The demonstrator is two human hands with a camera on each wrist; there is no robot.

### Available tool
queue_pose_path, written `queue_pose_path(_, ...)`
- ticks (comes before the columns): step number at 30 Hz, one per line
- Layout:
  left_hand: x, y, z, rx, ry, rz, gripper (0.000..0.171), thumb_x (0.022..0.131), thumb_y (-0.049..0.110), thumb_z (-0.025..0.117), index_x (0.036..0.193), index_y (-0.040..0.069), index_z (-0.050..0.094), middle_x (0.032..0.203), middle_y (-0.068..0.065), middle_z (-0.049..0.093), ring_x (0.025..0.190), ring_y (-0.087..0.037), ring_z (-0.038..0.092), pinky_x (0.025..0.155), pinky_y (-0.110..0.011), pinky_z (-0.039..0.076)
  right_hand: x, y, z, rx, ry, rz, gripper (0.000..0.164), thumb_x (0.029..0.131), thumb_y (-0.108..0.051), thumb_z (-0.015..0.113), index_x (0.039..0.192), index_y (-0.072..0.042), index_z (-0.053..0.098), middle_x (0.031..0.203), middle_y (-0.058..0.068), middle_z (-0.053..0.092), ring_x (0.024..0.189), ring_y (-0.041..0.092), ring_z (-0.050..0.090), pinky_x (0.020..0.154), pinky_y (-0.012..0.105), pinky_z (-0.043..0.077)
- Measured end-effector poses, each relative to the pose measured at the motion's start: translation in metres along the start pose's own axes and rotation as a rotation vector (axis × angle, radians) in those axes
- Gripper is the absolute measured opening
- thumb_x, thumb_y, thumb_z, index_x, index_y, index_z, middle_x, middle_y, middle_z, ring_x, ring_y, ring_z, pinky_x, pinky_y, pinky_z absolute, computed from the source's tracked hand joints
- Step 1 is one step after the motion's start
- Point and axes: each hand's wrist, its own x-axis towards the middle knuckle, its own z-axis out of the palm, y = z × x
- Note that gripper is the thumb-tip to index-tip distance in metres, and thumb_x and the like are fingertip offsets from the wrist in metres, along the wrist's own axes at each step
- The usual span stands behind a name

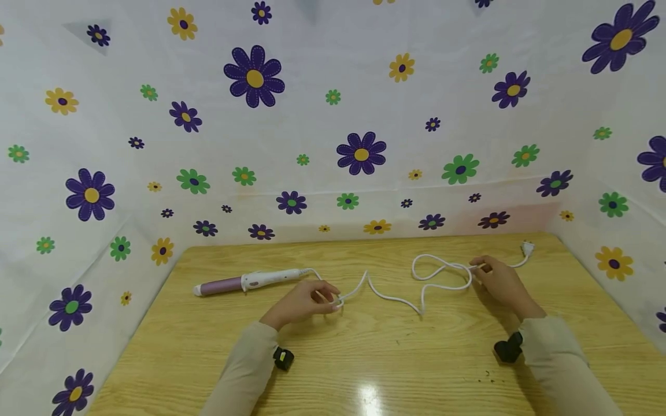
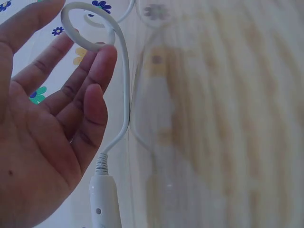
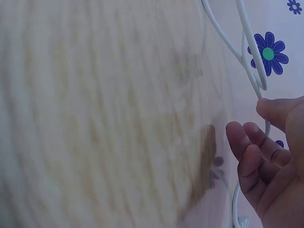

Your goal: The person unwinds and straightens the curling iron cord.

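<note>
A curling iron (image 1: 270, 278) with a white handle and purple barrel lies at the left of the table, its barrel pointing left. From its handle a white cord (image 1: 395, 298) runs right in bends and loops. Close to the handle end, my left hand (image 1: 304, 300) holds the cord at a small loop (image 2: 118, 28) by the fingertips. Farther right, my right hand (image 1: 502, 284) pinches the cord between thumb and fingers, just beyond a larger loop. Past that hand, the cord ends in a white plug (image 1: 528, 248) near the table's far right corner.
The wooden table (image 1: 395, 370) meets a flower-printed white sheet (image 1: 312, 127) at its back and sides. A black wrist device (image 1: 283, 358) sits by the left cuff, another black device (image 1: 509, 348) by the right. Small dark specks mark the table near the right forearm.
</note>
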Motion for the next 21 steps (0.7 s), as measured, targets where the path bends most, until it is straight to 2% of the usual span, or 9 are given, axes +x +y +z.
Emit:
queue_pose_path(8,0.003,-0.003,-0.002,-0.019,0.006,-0.031,0.032,0.087,0.025,0.072,0.116,0.011,0.066,0.102,-0.006,0.066,0.084,-0.015,0.062,0.073,-0.029,0.05,-0.008,0.005,-0.009,-0.098,0.076,0.01,0.033,0.102,-0.021,0.044,0.12,0.004,0.057,0.098,0.024,0.065,0.07,0.018,0.06,0.061,0.031,0.042)
queue_pose_path(16,0.011,-0.008,-0.009,-0.076,0.025,-0.061,0.034,0.089,0.022,0.07,0.119,0.008,0.064,0.106,-0.007,0.064,0.089,-0.016,0.06,0.077,-0.031,0.05,-0.015,0.02,-0.016,-0.076,0.117,0.021,0.031,0.101,-0.017,0.045,0.116,0.008,0.057,0.093,0.024,0.066,0.066,0.014,0.06,0.058,0.03,0.043)
queue_pose_path(21,0.013,-0.007,-0.008,-0.061,-0.008,-0.02,0.036,0.087,0.02,0.072,0.119,0.004,0.064,0.106,-0.011,0.065,0.087,-0.015,0.063,0.079,-0.031,0.052,-0.017,0.023,-0.014,-0.024,0.114,0.016,0.032,0.1,-0.014,0.045,0.121,0.009,0.054,0.103,0.03,0.062,0.066,0.015,0.064,0.057,0.03,0.048)
